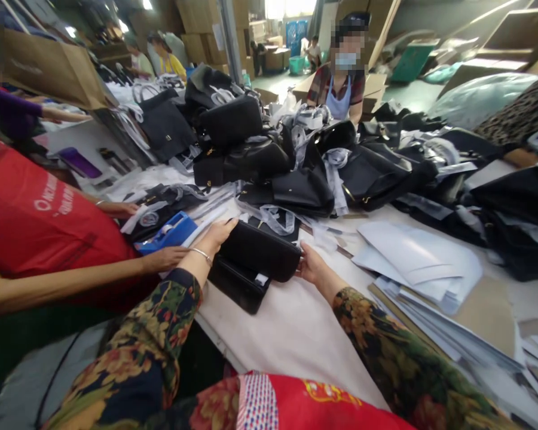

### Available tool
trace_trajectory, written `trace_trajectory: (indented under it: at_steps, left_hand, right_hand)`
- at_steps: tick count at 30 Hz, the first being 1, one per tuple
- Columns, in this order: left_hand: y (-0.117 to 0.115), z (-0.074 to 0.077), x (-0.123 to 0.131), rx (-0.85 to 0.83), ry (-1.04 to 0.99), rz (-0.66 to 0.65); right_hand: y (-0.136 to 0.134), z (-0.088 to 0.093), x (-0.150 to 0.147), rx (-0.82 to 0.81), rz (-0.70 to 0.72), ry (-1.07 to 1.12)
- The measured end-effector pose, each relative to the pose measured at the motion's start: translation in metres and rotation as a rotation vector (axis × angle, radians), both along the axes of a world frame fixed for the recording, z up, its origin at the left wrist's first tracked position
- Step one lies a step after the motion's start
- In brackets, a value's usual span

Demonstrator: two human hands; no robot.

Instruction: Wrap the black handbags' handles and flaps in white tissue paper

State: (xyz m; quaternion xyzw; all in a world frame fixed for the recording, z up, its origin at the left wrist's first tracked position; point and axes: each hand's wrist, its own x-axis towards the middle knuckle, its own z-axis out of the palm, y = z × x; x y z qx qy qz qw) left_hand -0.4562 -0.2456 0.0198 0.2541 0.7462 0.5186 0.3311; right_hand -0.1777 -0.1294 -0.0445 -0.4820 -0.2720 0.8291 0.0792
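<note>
A small black purse (260, 251) lies on the white table (296, 328) in front of me, on top of another black piece (235, 286). My left hand (217, 236), with a bracelet on the wrist, grips the purse's left end with fingers curled over its top edge. My right hand (311, 266) holds the purse's right end, fingers pressed against it. Both my sleeves are dark with a flower print.
A co-worker in red at my left rests a hand (168, 258) by a blue tape dispenser (168, 234). Heaps of black bags (305, 188) with paper wrapping fill the table's middle. Stacked white sheets (421, 257) lie at right. Another person (343, 83) works across the table.
</note>
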Motion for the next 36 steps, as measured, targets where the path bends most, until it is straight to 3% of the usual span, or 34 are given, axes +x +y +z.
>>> trace_trajectory:
  at_steps: [4,7,10,15,21,25,29,32,36]
  left_hand:
    - [0.007,0.005,0.001,0.009,-0.099,-0.074]
    - [0.011,0.025,0.010,0.049,-0.086,-0.112]
    - [0.003,0.049,0.033,0.088,0.039,-0.110]
    - [-0.047,0.077,0.098,0.051,0.243,-0.197]
    - [-0.118,0.088,0.176,0.016,0.343,-0.353]
    - [-0.155,0.077,0.214,0.043,0.333,-0.485]
    - [-0.177,0.042,0.238,-0.104,0.297,-0.669]
    - [-0.179,0.016,0.244,-0.253,0.320,-0.725]
    - [-0.163,0.002,0.232,-0.264,0.456,-0.675]
  right_hand:
    - [0.014,-0.007,-0.013,-0.004,-0.004,0.059]
    - [0.024,-0.001,-0.013,0.026,0.001,0.099]
    - [0.029,0.011,0.005,0.065,0.011,0.104]
    - [0.017,0.040,0.070,0.118,0.010,0.085]
    - [-0.040,0.071,0.153,0.282,0.093,0.077]
    - [-0.085,0.076,0.204,0.328,0.093,0.052]
    - [-0.128,0.054,0.246,0.373,0.051,-0.010]
    - [-0.162,0.026,0.265,0.306,-0.005,-0.148]
    - [-0.201,0.005,0.271,0.223,-0.097,-0.163]
